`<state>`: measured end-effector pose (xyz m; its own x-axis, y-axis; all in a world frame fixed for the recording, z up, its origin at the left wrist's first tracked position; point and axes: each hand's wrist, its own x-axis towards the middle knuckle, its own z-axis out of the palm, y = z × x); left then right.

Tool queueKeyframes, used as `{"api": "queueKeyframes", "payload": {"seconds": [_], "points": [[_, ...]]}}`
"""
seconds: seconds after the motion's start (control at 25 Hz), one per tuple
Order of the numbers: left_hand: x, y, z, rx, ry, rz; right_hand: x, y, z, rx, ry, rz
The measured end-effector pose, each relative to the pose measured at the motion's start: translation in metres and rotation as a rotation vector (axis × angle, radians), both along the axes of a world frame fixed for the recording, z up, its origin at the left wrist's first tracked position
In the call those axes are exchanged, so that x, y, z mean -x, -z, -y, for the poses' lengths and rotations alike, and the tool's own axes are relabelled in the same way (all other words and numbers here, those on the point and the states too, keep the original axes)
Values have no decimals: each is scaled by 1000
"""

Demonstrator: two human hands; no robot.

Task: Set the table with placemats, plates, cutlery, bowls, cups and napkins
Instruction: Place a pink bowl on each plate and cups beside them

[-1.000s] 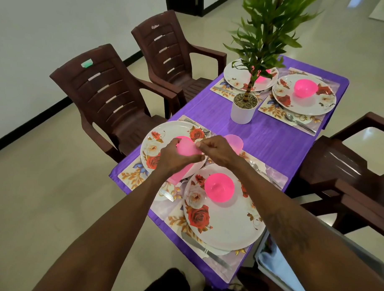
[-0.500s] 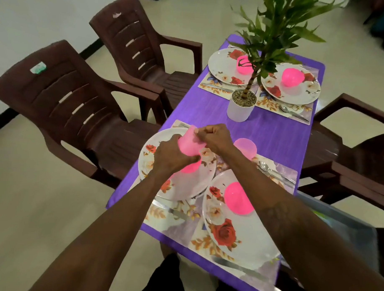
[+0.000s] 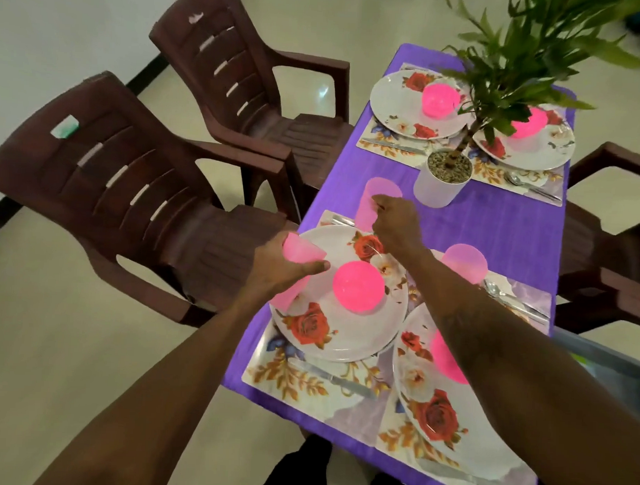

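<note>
My left hand (image 3: 279, 268) grips a stack of pink cups (image 3: 301, 252) above the left rim of the near-left floral plate (image 3: 317, 338). My right hand (image 3: 395, 228) holds a single pale pink cup (image 3: 376, 204) by its upper part, over the purple tablecloth (image 3: 493, 226) just beyond that plate's placemat (image 3: 288, 382). Whether the cup touches the cloth is unclear. A second pink cup (image 3: 463, 263) stands by the near-right plate (image 3: 432, 413). Each of the two near plates carries an upturned pink bowl: one (image 3: 358, 285) on the left plate, one (image 3: 445, 355) on the right, partly behind my arm.
Two far settings (image 3: 396, 100) (image 3: 554, 150) have plates, pink bowls and cutlery. A white potted plant (image 3: 442, 183) stands mid-table, close to my right hand. A knife (image 3: 328, 377) and a spoon (image 3: 491, 288) lie on the near mats. Brown chairs (image 3: 113, 184) stand around the table; a grey bin (image 3: 597, 361) is at the right.
My hands have parted: the right pulled one cup off the stack and carried it forward toward the plant, while the left kept the stack and drew back left. The camera moved closer.
</note>
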<state>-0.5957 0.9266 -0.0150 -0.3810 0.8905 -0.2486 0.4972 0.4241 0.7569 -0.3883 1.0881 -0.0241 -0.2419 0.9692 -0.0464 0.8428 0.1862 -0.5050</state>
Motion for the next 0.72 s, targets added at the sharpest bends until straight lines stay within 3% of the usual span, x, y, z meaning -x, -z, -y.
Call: {"api": "queueKeyframes", "payload": {"seconds": [0.56, 0.72], "points": [[-4, 1, -33, 21, 86, 48, 15, 2, -22, -119, -210, 214], [-13, -1, -41, 11, 142, 7, 12, 0, -20, -70, -142, 67]]}}
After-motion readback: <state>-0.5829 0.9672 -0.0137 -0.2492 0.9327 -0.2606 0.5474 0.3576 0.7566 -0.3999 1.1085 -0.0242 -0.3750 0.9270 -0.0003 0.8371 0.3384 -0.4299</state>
